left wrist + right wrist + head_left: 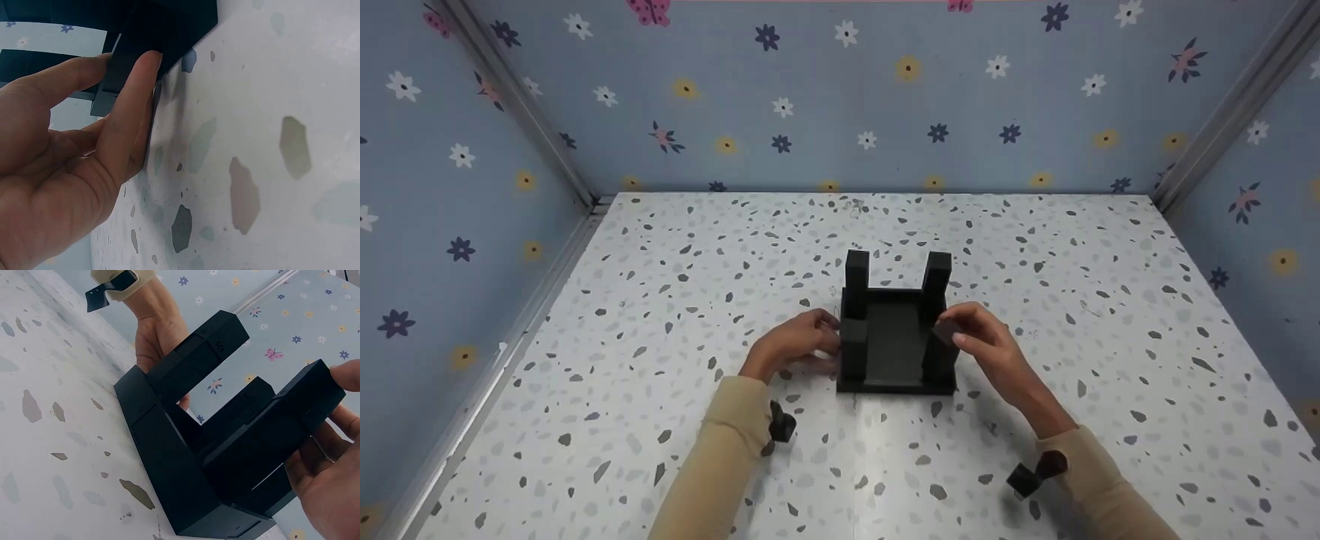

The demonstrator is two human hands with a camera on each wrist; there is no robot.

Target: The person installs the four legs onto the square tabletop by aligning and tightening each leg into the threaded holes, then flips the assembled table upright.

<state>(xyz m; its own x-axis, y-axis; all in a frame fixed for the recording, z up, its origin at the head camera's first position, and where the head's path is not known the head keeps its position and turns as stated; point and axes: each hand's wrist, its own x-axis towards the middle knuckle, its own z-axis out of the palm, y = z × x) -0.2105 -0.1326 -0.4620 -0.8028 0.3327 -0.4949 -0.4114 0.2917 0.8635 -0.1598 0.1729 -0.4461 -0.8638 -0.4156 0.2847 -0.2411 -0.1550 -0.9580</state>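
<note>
On the speckled tabletop stands a black piece like a small upturned table [894,345], with a flat rimmed base and square legs pointing up. My left hand [802,337] is at its left side, and in the left wrist view its fingertips [147,62] touch the base's outer side. The right hand [990,349] pinches the top of the near right leg [939,360] between thumb and fingers. The right wrist view shows this leg [270,433] leaning up from the base [174,478] into the fingers. The leg's foot is partly hidden in the head view.
The white speckled table [660,285] meets a flowered blue wall [825,97] at the back, with more flowered panels left and right. Metal rails [1237,105] run along the corners. Small black devices [782,424] are strapped at both sleeve cuffs.
</note>
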